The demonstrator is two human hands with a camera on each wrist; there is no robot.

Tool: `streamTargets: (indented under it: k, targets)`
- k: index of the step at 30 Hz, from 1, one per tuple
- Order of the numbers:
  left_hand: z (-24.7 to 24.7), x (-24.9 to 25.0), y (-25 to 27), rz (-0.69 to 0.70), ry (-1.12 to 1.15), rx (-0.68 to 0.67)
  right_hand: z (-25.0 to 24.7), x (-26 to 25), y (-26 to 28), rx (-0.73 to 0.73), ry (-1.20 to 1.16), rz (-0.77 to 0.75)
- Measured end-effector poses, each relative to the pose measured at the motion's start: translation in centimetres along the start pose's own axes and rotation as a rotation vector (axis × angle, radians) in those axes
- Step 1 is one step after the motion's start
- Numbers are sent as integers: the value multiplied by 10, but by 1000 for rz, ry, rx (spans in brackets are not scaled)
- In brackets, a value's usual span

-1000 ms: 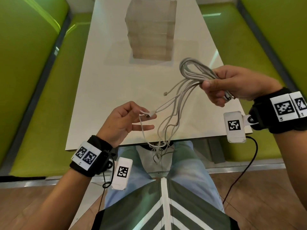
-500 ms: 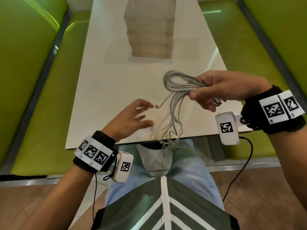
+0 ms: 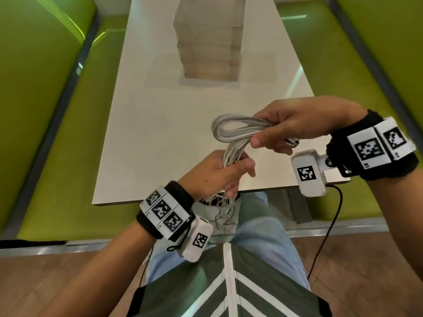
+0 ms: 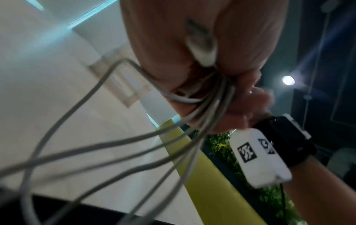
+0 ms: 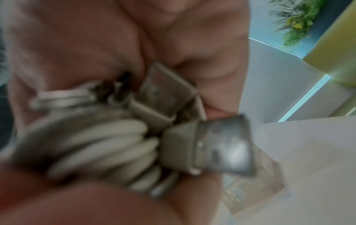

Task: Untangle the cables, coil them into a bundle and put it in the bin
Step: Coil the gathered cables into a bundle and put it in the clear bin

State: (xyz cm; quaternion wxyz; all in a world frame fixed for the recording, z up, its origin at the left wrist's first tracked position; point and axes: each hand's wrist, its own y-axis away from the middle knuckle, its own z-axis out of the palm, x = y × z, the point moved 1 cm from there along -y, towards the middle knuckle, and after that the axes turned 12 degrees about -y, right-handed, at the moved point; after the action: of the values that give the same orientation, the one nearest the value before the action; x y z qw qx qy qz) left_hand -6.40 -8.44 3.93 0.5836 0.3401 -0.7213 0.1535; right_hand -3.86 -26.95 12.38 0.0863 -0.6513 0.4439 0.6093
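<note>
Both hands are clamped on the cables (image 3: pixel 231 133): right hand (image 3: pixel 295 124) at frame centre grips the coiled loops w/ plugs, left hand (image 3: pixel 217 175) just below grips the hanging strands. Coiling judged partly done; loose tails remain, and the bin (image 3: pixel 209 40), upper centre on the bench (image 3: pixel 142 138), holds no cables yet.

Table (image 3: pixel 146 143): white top, long, running away from the person.
Benches (image 3: pixel 45 110): green upholstered seats along both long edges of the table.
Floor (image 3: pixel 45 282): wooden planks below the table's near edge.
Plants (image 4: pixel 221 146): green foliage behind a bench back.
</note>
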Motion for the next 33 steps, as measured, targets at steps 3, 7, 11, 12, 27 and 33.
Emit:
streamTargets:
  k: [3,7,11,12,27,33]
  targets:
    - [0,-9,5,5,184,25,1,3,3,-7,28,44]
    - [-9,-15,8,15,270,42,3,4,4,-7,65,96]
    - [-19,-17,11,23,234,73,5,3,3,8,112,125]
    - [-21,-17,12,23,232,83,7,4,2,13,129,134]
    - [-24,9,1,-24,258,413,35,26,-18,173,54,10]
    - [-21,10,-13,-68,353,642,78,36,-50,372,160,-83]
